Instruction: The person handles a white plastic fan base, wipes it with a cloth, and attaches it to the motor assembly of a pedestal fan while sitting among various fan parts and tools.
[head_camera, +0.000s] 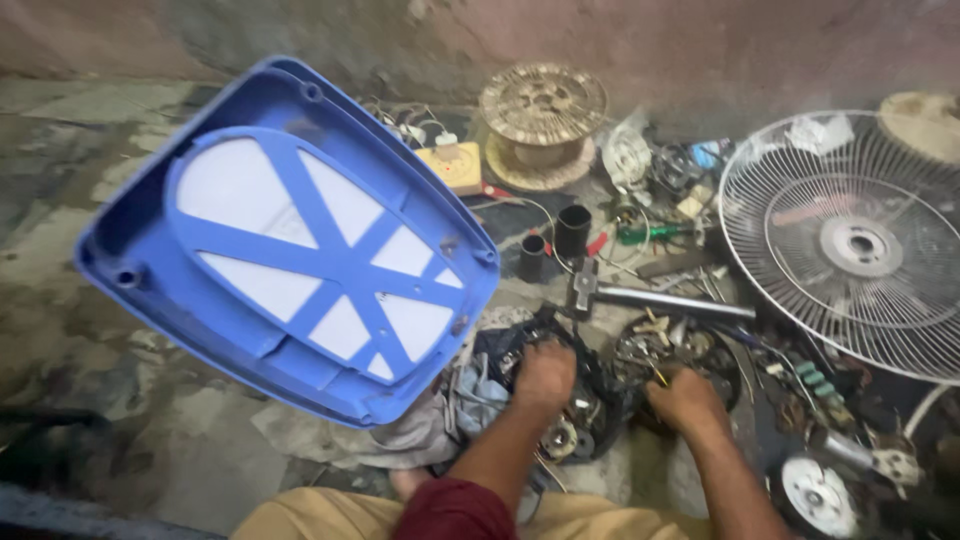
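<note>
My left hand (545, 372) is closed down into a dark pile of wires and motor parts (590, 410) on the floor in front of my knees. My right hand (685, 397) is fisted beside it, over a round dark tray of small metal bits (690, 345); a thin yellow-tipped tool seems to stick out of the fist. A large blue fan base (290, 240), turned underside up with white panels and blue ribs, leans at the left, close to my left arm.
A white wire fan guard (850, 240) lies at right. A hammer (650, 298) rests beyond my hands. Two black tubes (572, 230), a wooden wire spool (543, 120), a yellow box (452, 165), screwdrivers and a white motor disc (818, 495) litter the grimy floor.
</note>
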